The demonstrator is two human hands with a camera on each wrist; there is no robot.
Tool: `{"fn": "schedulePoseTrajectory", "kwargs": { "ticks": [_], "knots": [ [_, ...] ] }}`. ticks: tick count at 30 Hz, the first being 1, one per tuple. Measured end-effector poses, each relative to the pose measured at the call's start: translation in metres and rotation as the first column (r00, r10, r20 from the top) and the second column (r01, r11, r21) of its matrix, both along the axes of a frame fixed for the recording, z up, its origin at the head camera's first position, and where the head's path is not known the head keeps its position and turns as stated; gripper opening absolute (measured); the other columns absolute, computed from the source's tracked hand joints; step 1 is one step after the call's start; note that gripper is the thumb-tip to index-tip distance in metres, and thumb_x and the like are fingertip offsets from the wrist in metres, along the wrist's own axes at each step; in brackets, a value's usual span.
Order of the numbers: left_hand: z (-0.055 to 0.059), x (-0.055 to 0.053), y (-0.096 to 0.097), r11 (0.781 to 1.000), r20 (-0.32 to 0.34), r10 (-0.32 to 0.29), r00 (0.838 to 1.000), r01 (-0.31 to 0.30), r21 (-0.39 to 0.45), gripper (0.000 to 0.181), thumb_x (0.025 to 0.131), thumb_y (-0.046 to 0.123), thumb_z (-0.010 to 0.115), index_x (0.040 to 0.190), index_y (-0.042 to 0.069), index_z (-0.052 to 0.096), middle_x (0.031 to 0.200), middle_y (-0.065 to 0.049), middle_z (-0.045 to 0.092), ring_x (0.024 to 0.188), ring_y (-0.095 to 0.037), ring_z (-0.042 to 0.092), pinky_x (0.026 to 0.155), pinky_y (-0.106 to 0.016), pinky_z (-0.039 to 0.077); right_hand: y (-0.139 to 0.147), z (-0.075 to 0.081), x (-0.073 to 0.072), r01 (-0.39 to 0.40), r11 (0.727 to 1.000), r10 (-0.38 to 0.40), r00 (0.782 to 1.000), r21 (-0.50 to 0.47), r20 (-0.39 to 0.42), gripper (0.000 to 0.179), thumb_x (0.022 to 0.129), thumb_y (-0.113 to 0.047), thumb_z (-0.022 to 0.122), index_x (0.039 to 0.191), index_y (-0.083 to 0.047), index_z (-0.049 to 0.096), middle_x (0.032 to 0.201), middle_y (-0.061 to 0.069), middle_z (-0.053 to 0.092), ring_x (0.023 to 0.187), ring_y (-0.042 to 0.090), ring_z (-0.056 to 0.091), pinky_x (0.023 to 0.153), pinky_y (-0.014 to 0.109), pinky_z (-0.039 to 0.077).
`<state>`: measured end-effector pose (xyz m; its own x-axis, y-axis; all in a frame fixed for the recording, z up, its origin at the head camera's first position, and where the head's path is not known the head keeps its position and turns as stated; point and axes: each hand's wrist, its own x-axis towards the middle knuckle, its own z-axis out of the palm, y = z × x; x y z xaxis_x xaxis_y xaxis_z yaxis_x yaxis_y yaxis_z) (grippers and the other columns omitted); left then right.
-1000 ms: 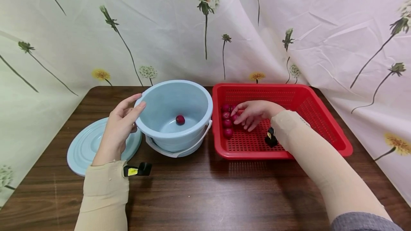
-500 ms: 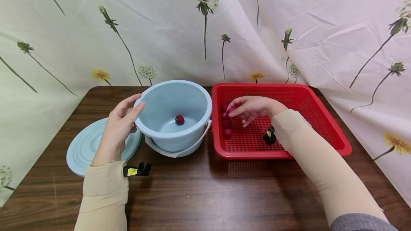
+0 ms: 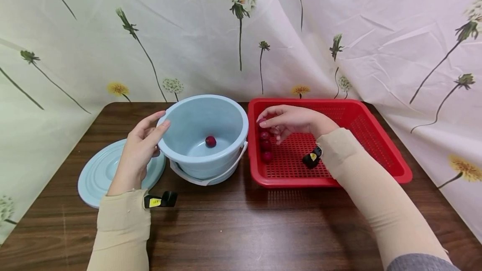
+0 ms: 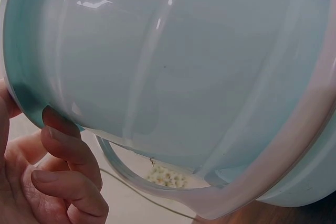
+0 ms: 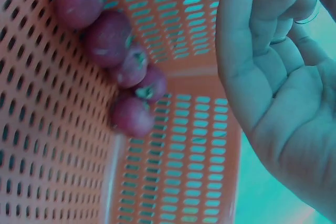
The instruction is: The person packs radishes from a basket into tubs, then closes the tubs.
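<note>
In the head view my left hand (image 3: pixel 139 147) grips the rim of a light blue bucket (image 3: pixel 203 160), with the thumb at the rim. The left wrist view shows curled fingers (image 4: pixel 71 145) against the bucket's outer wall. One dark red round fruit (image 3: pixel 211 141) lies on the bucket's floor. Over the left side of a red basket (image 3: pixel 331 182), my right hand (image 3: pixel 293 120) pinches a small purple-red fruit (image 3: pixel 262 121), partly hidden by the fingers. Several similar fruits with green tops (image 5: pixel 107 39) lie along the basket's wall below.
A light blue lid (image 3: pixel 96 175) lies on the dark wooden table (image 3: pixel 226 229), left of the bucket. The bucket's pale handle (image 3: pixel 205 182) hangs down in front. A dandelion-print cloth (image 3: pixel 203 32) hangs behind the table.
My right hand has taken hold of a fruit and moved it up and left toward the basket's rim. The left hand and the bucket have stayed in place.
</note>
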<state>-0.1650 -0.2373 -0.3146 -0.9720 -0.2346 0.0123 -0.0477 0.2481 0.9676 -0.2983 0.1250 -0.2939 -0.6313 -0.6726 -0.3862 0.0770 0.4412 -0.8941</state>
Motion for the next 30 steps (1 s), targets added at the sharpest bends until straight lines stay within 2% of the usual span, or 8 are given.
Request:
{"fn": "schedulePoseTrajectory", "kwargs": {
  "ticks": [7,13,21,30],
  "knots": [
    [-0.001,0.0,-0.001,1.0,0.001,-0.002,1.0,0.002,0.008,0.062,0.093,0.045,0.065,0.147,0.022,0.047,0.079,0.012,0.06,0.059,-0.005,0.048,0.052,-0.019,0.039,-0.011,0.01,0.009,-0.016,0.998,0.013,0.999,-0.068,-0.045,0.029,0.097,-0.02,0.062,0.123,-0.008,0.058,0.081,0.012,0.057,0.066,0.022,0.054,0.071,0.038,0.057],
    [-0.001,0.0,-0.001,1.0,0.0,-0.001,1.0,0.001,0.004,0.062,0.094,0.045,0.065,0.147,0.021,0.047,0.078,0.012,0.06,0.059,-0.005,0.048,0.052,-0.019,0.039,-0.019,0.02,0.018,-0.038,0.99,0.027,0.996,-0.134,-0.082,0.025,0.097,-0.018,0.061,0.121,-0.009,0.06,0.076,0.008,0.054,0.065,0.022,0.052,0.067,0.036,0.055],
    [0.0,0.001,0.0,1.0,-0.005,0.002,1.0,-0.002,-0.005,0.061,0.094,0.045,0.065,0.147,0.021,0.047,0.076,0.013,0.059,0.058,-0.004,0.048,0.052,-0.019,0.039,-0.028,0.03,0.027,-0.07,0.983,0.052,0.993,-0.168,-0.107,0.03,0.097,-0.018,0.06,0.124,-0.007,0.057,0.072,0.007,0.053,0.063,0.023,0.052,0.067,0.039,0.055],
    [0.0,0.001,0.0,1.0,-0.01,-0.003,1.0,0.003,0.01,0.061,0.093,0.044,0.066,0.147,0.02,0.047,0.076,0.012,0.06,0.058,-0.004,0.047,0.051,-0.019,0.038,-0.039,0.036,0.034,-0.032,0.98,0.007,0.992,-0.198,-0.127,0.032,0.096,-0.017,0.061,0.127,-0.008,0.055,0.069,0.006,0.052,0.06,0.021,0.051,0.061,0.035,0.053]
  ]
}}
